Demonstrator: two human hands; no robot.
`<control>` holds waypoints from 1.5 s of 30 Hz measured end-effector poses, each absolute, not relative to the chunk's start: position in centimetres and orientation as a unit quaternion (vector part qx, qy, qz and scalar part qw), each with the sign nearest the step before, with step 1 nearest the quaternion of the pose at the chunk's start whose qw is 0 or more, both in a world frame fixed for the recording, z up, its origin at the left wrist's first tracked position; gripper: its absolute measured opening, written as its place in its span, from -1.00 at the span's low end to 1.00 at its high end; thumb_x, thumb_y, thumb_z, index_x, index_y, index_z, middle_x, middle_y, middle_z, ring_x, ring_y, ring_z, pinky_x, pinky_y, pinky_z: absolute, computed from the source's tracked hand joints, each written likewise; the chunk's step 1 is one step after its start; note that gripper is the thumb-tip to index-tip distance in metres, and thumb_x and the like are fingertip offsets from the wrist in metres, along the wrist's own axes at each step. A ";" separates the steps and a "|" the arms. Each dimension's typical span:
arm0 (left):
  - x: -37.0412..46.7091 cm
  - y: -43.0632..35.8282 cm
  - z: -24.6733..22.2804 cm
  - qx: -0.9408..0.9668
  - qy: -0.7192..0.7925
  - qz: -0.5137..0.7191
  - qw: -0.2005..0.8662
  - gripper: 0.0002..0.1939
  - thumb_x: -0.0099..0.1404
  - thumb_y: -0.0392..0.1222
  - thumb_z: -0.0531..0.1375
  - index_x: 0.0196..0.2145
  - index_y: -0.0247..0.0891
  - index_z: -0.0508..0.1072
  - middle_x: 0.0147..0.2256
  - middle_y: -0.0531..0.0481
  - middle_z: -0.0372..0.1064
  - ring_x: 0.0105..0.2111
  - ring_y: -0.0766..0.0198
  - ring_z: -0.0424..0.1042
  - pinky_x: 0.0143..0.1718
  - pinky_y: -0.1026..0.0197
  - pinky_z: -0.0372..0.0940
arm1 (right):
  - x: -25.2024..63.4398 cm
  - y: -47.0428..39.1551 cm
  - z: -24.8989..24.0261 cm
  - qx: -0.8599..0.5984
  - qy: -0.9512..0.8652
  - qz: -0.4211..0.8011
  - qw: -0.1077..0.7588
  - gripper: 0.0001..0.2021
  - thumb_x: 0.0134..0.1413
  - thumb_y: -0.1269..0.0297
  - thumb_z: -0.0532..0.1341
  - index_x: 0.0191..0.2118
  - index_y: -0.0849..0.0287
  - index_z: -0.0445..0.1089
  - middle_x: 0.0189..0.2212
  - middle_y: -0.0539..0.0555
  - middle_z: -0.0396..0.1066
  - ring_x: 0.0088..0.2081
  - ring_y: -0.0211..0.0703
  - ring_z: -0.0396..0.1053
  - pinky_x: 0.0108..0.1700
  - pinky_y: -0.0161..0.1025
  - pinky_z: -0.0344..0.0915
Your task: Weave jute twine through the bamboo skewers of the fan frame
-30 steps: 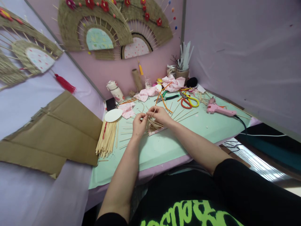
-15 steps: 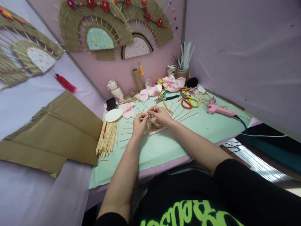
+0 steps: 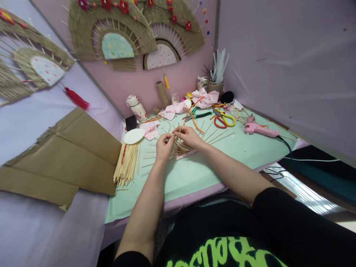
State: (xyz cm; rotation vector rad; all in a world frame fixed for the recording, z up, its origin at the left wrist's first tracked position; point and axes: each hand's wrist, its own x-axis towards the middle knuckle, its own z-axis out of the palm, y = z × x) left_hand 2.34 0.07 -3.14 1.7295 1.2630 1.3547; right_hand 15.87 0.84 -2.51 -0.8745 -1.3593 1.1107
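Close together above the table, my left hand (image 3: 164, 147) and my right hand (image 3: 189, 136) both pinch a tan twine (image 3: 179, 129). A loop of it stands up by my right fingertips, and more loose strands hang below, between the hands. Beneath them lies a half-made fan (image 3: 183, 156) with a pink-edged base. Its thin wooden sticks (image 3: 219, 136) spread outward on both sides. My fingers and the strands cover much of its middle, so how the twine runs through the sticks cannot be made out.
Left are a bundle of sticks (image 3: 126, 165), a white oval card (image 3: 134, 136) and cardboard (image 3: 63, 159). Behind lie pink cloth (image 3: 205, 98), green-handled pliers (image 3: 198, 115) and red-and-yellow scissors (image 3: 224, 119). A pink glue gun (image 3: 260, 128) lies right, a bottle (image 3: 137, 108) back left.
The twine loop by my right fingertips has changed shape, and the strands between my hands have shifted slightly. Both hands stay almost in place, still pinching.
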 end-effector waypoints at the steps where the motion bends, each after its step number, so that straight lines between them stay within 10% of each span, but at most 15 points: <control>1: 2.3 0.1 -3.2 0.654 0.478 0.509 0.292 -0.89 0.10 -0.19 0.14 -0.49 -0.27 0.39 -0.44 0.02 0.33 -0.37 0.32 0.30 -0.33 0.29 0.18 | 15.9 0.8 -2.4 -0.369 -0.580 0.470 0.553 -0.86 -0.14 0.27 0.20 -0.42 0.22 0.40 -0.49 -0.02 0.38 -0.39 -0.28 0.28 -0.23 -0.29 0.21; 20: 2.2 0.4 -3.3 0.574 0.452 0.490 0.475 -0.91 0.02 -0.20 0.11 -0.55 -0.26 0.30 -0.55 0.09 0.24 -0.51 0.37 0.21 -0.41 0.29 0.17 | 15.7 0.1 -2.1 -0.343 -0.559 0.549 0.519 -0.84 -0.15 0.27 0.21 -0.39 0.23 0.42 -0.52 -0.04 0.37 -0.45 -0.32 0.25 -0.33 -0.33 0.21; 35: 2.2 -0.3 -3.1 0.721 0.457 0.504 0.133 -0.92 0.13 -0.27 0.14 -0.51 -0.26 0.36 -0.26 -0.08 0.22 -0.16 0.23 0.26 -0.14 0.20 0.20 | 15.6 0.1 -2.3 -0.431 -0.564 0.490 0.505 -0.68 -0.16 0.02 0.23 -0.55 0.22 0.28 -0.69 -0.13 0.10 -0.59 -0.38 0.05 -0.52 -0.36 0.03; 45: 2.0 0.2 -3.5 0.714 0.470 0.508 0.109 -0.92 0.12 -0.32 0.13 -0.52 -0.26 0.34 -0.32 -0.04 0.24 -0.21 0.25 0.27 -0.13 0.20 0.18 | 15.4 0.7 -2.9 -0.424 -0.618 0.450 0.486 -0.75 -0.06 0.12 0.16 -0.46 0.25 0.33 -0.64 -0.09 0.21 -0.54 -0.34 0.12 -0.45 -0.35 0.08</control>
